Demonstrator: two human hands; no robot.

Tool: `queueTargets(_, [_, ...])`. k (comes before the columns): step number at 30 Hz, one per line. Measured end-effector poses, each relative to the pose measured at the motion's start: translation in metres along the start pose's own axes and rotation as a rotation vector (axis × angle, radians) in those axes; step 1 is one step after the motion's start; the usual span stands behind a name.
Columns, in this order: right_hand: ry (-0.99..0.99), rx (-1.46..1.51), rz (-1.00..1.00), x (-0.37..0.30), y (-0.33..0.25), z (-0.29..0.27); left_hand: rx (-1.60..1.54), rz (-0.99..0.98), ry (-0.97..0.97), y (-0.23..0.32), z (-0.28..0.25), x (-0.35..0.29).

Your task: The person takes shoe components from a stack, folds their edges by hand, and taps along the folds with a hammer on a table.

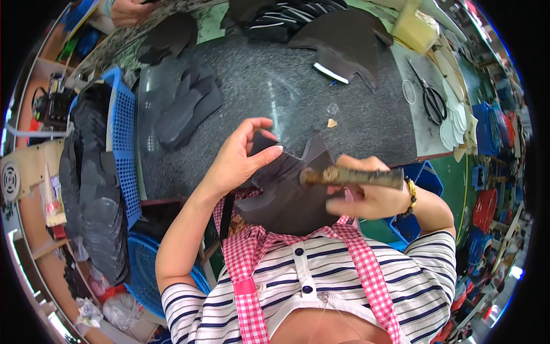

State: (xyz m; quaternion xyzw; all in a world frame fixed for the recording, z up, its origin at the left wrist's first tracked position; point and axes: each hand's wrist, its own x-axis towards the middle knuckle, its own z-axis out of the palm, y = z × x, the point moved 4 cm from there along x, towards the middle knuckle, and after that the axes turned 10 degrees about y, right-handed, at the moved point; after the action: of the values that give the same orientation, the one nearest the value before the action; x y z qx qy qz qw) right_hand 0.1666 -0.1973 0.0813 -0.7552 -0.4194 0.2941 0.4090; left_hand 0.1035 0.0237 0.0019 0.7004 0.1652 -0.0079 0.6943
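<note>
My left hand (240, 157) grips the upper left edge of a dark, curved shoe-upper piece (286, 198), thumb on top. The piece has pointed corners and lies over the table's near edge, against my front. My right hand (372, 192) holds a short, round, stained tool (366, 176) level above it. The tool's narrower brown end reaches over the middle of the piece; its tip is too blurred to name. Some right-hand fingers are blurred and partly behind the tool.
The dark table (258, 74) bears stacked black pieces (192, 103) and large upper pieces (344, 43). Scissors (432, 100) and white cutouts (454, 123) lie right. A blue basket (123, 132) of black pieces stands left. Another person's hand (130, 11) is at the far left.
</note>
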Motion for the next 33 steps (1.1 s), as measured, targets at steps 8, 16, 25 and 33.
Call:
queueTargets(8, [0.059,-0.049,-0.017,0.022,0.009,0.020,0.770,0.313,0.170,0.023,-0.013,-0.035])
queueTargets(16, [-0.121,0.097,-0.175,0.021,-0.013,-0.003,0.058,-0.250,-0.003,-0.015,-0.002,-0.023])
queueTargets(25, [-0.018,-0.366,-0.002,0.034,0.017,0.033,0.160,-0.308,-0.092,-0.007,-0.019,-0.012])
queueTargets(33, [0.003,-0.300,-0.020,0.029,0.020,0.034,0.104,-0.287,-0.154,0.000,-0.030,-0.022])
